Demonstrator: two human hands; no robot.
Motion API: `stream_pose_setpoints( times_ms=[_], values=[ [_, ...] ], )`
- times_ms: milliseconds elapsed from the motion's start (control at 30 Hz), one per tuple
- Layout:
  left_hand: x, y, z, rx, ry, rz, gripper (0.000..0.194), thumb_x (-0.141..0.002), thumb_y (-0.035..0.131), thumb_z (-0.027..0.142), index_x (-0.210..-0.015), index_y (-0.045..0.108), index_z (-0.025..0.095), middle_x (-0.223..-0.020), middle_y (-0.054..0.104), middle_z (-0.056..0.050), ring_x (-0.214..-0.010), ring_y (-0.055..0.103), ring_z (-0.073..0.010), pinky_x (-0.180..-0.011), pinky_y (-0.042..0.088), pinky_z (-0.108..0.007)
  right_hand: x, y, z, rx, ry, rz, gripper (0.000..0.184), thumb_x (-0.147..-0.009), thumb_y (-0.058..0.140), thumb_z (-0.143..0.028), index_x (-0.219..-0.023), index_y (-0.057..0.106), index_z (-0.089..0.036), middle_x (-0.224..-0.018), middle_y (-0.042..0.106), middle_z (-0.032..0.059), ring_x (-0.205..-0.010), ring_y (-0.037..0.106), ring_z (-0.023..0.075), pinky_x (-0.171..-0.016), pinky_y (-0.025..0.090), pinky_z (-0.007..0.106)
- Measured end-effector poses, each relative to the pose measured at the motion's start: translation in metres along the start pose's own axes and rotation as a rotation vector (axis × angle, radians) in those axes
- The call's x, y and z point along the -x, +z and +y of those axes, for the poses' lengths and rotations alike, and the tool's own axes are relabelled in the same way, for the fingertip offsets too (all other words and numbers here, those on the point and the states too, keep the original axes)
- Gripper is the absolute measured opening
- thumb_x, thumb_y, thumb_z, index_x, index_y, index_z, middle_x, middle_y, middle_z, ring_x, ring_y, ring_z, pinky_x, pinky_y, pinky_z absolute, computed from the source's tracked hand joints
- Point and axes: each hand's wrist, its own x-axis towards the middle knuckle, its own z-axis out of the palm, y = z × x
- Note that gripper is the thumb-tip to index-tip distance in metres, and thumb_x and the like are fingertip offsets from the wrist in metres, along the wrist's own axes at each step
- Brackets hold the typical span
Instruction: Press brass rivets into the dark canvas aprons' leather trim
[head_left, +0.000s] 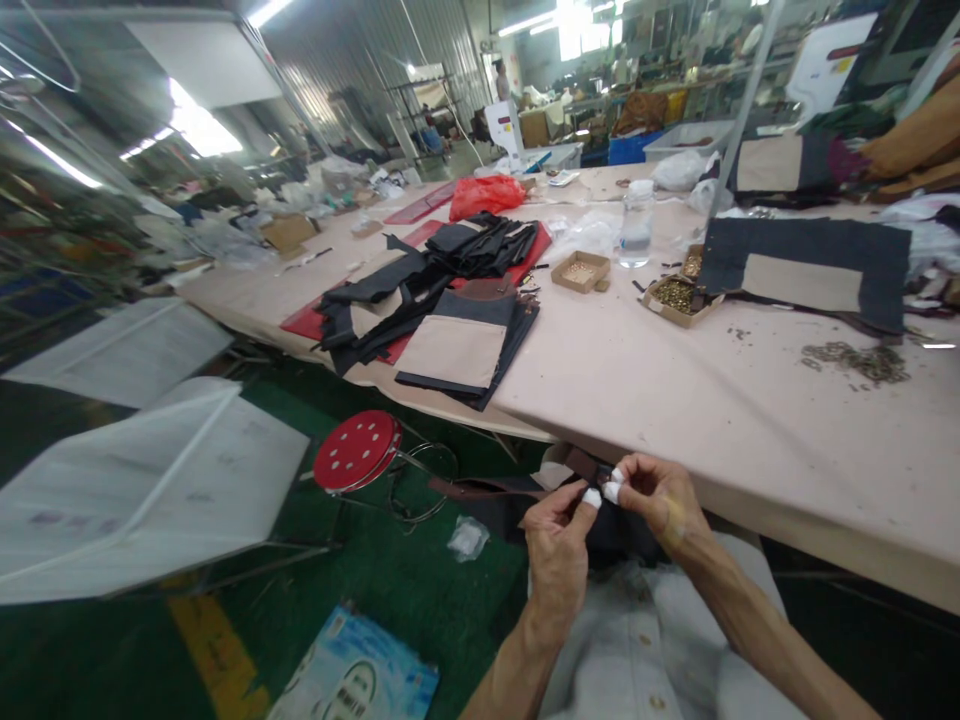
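Observation:
A dark fabric piece with brown straps [480, 489] lies across my lap, just off the table's front edge. My left hand [559, 545] pinches one of the brown straps near its end, thumb and fingers closed. Close to its tip, my right hand [664, 500] is also closed in a pinch at the same strap end; any small part between those fingers is too small to make out. White wraps cover some fingertips on both hands. The lower part of the fabric is hidden behind my hands.
A long table [600, 390] bears stacked dark and beige fabric pieces [454, 350], a box of brass-coloured hardware [675, 297], a small open box [580, 271], loose metal rings [855, 362] and a clear jar [636, 225]. A red stool [358, 450] stands to the left.

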Motion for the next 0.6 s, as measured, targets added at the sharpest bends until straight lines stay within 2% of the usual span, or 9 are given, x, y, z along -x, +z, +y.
stream_pose_setpoints(
  times_ms=[133,200,300,400,500,600],
  values=[
    [-0.007,-0.007,0.011,0.128,-0.027,0.039,0.033,-0.072,0.083,0.036,-0.095,0.08,0.013,-0.092,0.077,-0.009,-0.086,0.069,-0.0217,-0.082,0.054,-0.03,-0.003,-0.015,0.015,-0.037,0.01,0.072,0.04,-0.072,0.078,-0.052,-0.084,0.068,-0.015,-0.072,0.065,0.0043,-0.063,0.055,0.0149,-0.059,0.045,0.026],
    [-0.013,-0.017,0.021,0.221,-0.044,0.074,0.032,-0.07,0.084,0.034,-0.096,0.08,0.014,-0.093,0.077,-0.008,-0.088,0.07,-0.0222,-0.087,0.055,-0.032,-0.003,-0.033,0.034,0.031,0.019,0.191,0.044,-0.075,0.074,-0.057,-0.086,0.068,-0.015,-0.076,0.067,0.0064,-0.066,0.059,0.0171,-0.064,0.048,0.028],
    [-0.02,-0.036,0.034,0.328,-0.069,0.092,0.033,-0.069,0.086,0.03,-0.098,0.079,0.016,-0.097,0.078,-0.008,-0.09,0.072,-0.0222,-0.091,0.056,-0.035,0.004,-0.062,0.068,0.252,0.107,0.37,0.048,-0.075,0.07,-0.062,-0.085,0.071,-0.015,-0.076,0.07,0.0086,-0.068,0.063,0.0216,-0.066,0.05,0.033],
    [-0.027,-0.05,0.042,0.402,-0.087,0.111,0.033,-0.07,0.084,0.028,-0.1,0.077,0.015,-0.1,0.077,-0.007,-0.096,0.072,-0.0212,-0.094,0.056,-0.035,0.016,-0.08,0.091,0.353,0.218,0.362,0.047,-0.073,0.068,-0.064,-0.074,0.073,-0.017,-0.068,0.069,0.008,-0.069,0.065,0.0267,-0.062,0.05,0.035],
    [-0.031,-0.058,0.047,0.466,-0.109,0.153,0.03,-0.072,0.082,0.023,-0.1,0.076,0.016,-0.101,0.077,-0.007,-0.101,0.071,-0.0204,-0.096,0.056,-0.035,0.024,-0.081,0.095,0.258,0.247,0.335,0.047,-0.074,0.067,-0.065,-0.062,0.07,-0.02,-0.058,0.065,0.0048,-0.065,0.064,0.0268,-0.057,0.048,0.034],
    [-0.031,-0.068,0.052,0.531,-0.136,0.141,0.027,-0.072,0.077,0.018,-0.1,0.076,0.019,-0.105,0.077,-0.006,-0.106,0.07,-0.0235,-0.099,0.055,-0.039,0.025,-0.076,0.083,0.159,0.196,0.42,0.049,-0.072,0.069,-0.066,-0.072,0.074,-0.018,-0.065,0.069,0.0057,-0.069,0.065,0.0261,-0.059,0.049,0.032]
  ],
)
